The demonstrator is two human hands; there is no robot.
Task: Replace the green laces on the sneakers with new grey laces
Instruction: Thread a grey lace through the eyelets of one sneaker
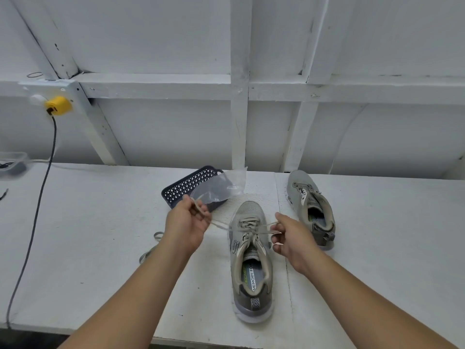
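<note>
One sneaker (251,260) at the table's middle looks laced, both hands (187,222) (292,238) pinching its lace ends (221,225), while the far sneaker (310,207) seems unlaced, though it's hard to tell.

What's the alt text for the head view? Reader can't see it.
A person's left hand and right hand each pinch an end of the lace on the near sneaker on a white table. A second sneaker, dark basket and clear bag lie behind.
</note>
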